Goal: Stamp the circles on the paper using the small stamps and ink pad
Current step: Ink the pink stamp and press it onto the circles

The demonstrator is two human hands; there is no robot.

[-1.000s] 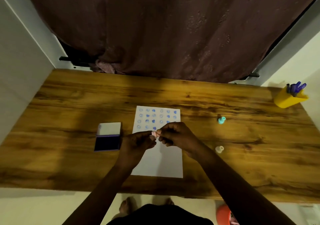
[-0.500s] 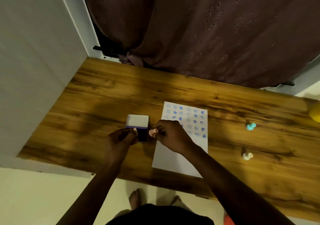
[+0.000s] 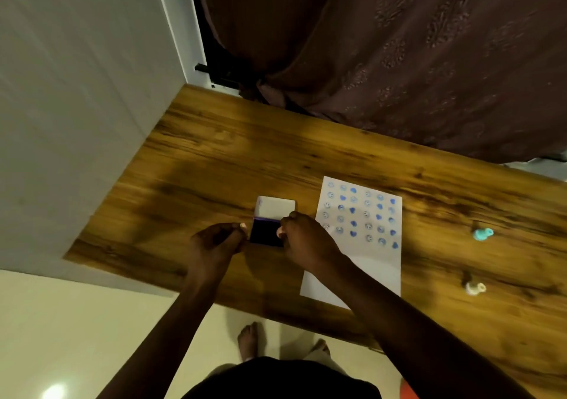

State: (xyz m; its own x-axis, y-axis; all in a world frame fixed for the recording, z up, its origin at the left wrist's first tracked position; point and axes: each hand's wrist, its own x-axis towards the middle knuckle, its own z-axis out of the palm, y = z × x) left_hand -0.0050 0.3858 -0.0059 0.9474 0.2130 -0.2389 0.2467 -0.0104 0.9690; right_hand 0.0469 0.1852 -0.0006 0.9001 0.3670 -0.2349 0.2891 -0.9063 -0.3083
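On the wooden table [image 3: 214, 153], the open ink pad [image 3: 266, 233] is lying just left of the paper [image 3: 368, 263], whose circles are mostly bearing blue stamps. Both hands are flanking the pad: the left hand [image 3: 214, 242] is curling at its left edge, the right hand [image 3: 306, 242] is pinching a small pinkish stamp [image 3: 279, 231] over its right edge. Two stamps, a teal stamp [image 3: 481, 233] and a white stamp [image 3: 474, 288], are lying right of the paper.

Left hand [image 3: 214, 242] and right hand [image 3: 303, 239] curled, grips pinched, forearms converging
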